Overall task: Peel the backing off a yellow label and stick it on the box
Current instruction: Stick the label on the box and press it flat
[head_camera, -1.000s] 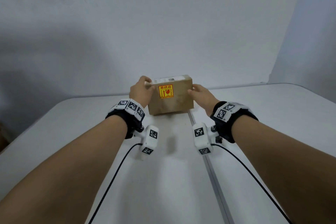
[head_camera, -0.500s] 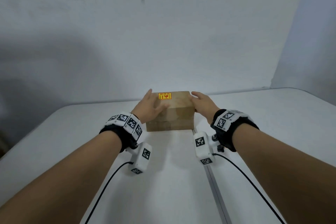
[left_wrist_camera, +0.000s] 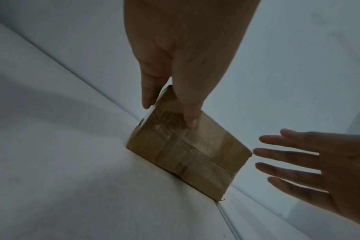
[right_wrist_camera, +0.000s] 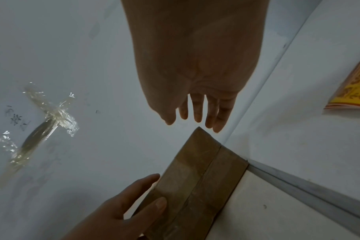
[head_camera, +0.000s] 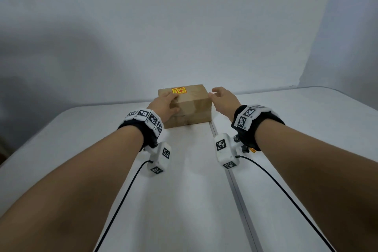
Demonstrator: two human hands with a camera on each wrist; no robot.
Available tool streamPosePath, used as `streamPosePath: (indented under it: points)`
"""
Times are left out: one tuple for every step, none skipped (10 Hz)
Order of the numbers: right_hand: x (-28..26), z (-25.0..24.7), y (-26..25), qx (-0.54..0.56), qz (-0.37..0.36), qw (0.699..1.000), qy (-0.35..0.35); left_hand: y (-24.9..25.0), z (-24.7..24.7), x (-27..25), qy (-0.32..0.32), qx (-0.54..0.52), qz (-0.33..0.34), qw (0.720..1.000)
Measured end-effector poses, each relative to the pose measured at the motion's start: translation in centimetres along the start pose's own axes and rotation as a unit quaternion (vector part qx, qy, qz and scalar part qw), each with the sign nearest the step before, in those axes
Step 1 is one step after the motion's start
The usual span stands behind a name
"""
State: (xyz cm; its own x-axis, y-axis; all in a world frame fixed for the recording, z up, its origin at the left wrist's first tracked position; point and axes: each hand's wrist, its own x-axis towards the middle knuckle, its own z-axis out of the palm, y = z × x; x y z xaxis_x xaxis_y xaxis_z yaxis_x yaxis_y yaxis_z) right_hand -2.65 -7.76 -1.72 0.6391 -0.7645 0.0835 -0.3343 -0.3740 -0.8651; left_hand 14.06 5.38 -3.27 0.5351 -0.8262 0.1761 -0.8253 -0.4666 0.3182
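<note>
A brown taped cardboard box point(head_camera: 190, 108) sits on the white table point(head_camera: 184, 200) close to the back wall. A yellow label point(head_camera: 179, 90) with red print is stuck flat on its top face. My left hand point(head_camera: 167, 102) holds the box's left top corner, thumb point(left_wrist_camera: 190, 121) on the taped face and fingers point(left_wrist_camera: 148, 97) down the left side. My right hand point(head_camera: 216, 93) hovers just off the box's right end, fingers spread and touching nothing; the left wrist view also shows this right hand point(left_wrist_camera: 288, 160) apart from the box point(left_wrist_camera: 187, 151).
A metal seam strip point(head_camera: 235, 182) runs down the table from the box's right corner. In the right wrist view, yellow printed label sheets point(right_wrist_camera: 353, 91) lie to the right, and a taped patch point(right_wrist_camera: 45, 123) sticks to the wall. Two black cables trail from the wrist cameras.
The box has been tipped so the label faces up and set down nearer the wall. My right hand has let go and opened beside it. My left hand stays on the box.
</note>
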Motion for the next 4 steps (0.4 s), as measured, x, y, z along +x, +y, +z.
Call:
streamPosePath:
  points:
    - [-0.4,0.1,-0.6,-0.026,-0.016,1.0,0.001,-0.4,-0.2,-0.2,0.011,0.004,-0.004,1.0]
    - [-1.3,0.1,-1.1,-0.039,-0.025,0.999,-0.003,-0.3,-1.0,-1.1,0.01,-0.016,-0.006,1.0]
    - [-1.8,-0.1,-1.3,-0.058,-0.041,0.998,-0.002,0.2,-1.8,-1.8,0.024,-0.012,0.01,1.0]
    - [-2.5,-0.5,-1.5,-0.043,-0.058,0.997,0.002,1.0,-3.0,-2.7,0.04,-0.026,0.025,0.999]
